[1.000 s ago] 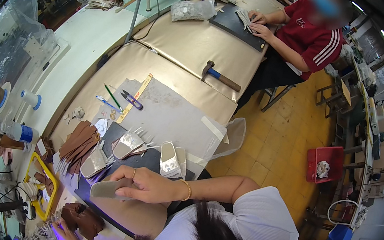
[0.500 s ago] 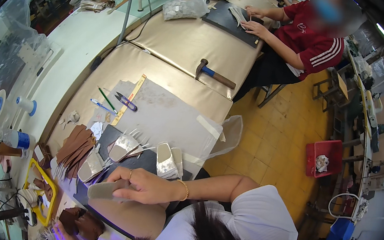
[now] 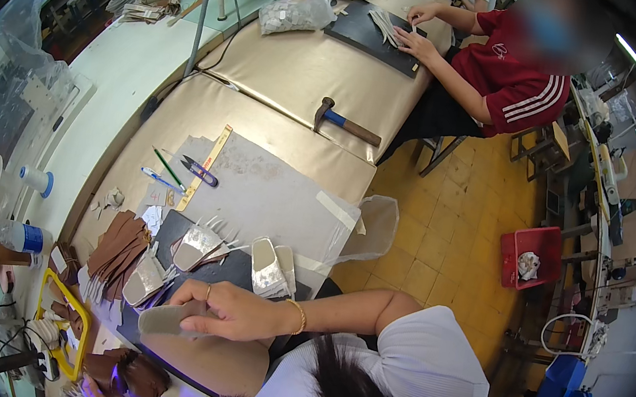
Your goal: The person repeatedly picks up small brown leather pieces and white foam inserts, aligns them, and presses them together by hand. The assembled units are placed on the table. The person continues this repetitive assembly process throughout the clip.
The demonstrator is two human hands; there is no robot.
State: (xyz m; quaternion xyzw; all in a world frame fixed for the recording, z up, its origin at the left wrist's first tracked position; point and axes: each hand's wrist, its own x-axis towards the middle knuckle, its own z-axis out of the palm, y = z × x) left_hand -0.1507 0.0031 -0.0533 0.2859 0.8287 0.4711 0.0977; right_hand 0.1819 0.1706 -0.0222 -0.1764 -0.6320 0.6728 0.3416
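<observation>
My right hand (image 3: 231, 311), with a ring and a gold bracelet, pinches a flat grey-beige piece with a rounded end, like a sole piece (image 3: 167, 321). Just beyond it are silvery shoe parts with strips: one piece (image 3: 144, 282) near the fingertips, another (image 3: 196, 248) farther off, and a small stack (image 3: 272, 269) to the right. They lie on a dark board (image 3: 230, 283). At the lower left, my left hand (image 3: 103, 395), partly cut off and lit purple, closes on a brown leather piece (image 3: 145, 381). Its fingers are only partly visible.
Brown strips (image 3: 119, 245) are fanned out left of the board, near a yellow frame (image 3: 82, 328). Beyond are a ruler (image 3: 208, 164), thread snips (image 3: 199, 171), a pencil (image 3: 168, 167) and a hammer (image 3: 348, 124). A co-worker in red (image 3: 509, 87) sits across at the right.
The view has shifted slightly. At the lower left, my left hand and the brown leather have moved, and the leather is now bunched differently. My right hand keeps its hold on the sole piece.
</observation>
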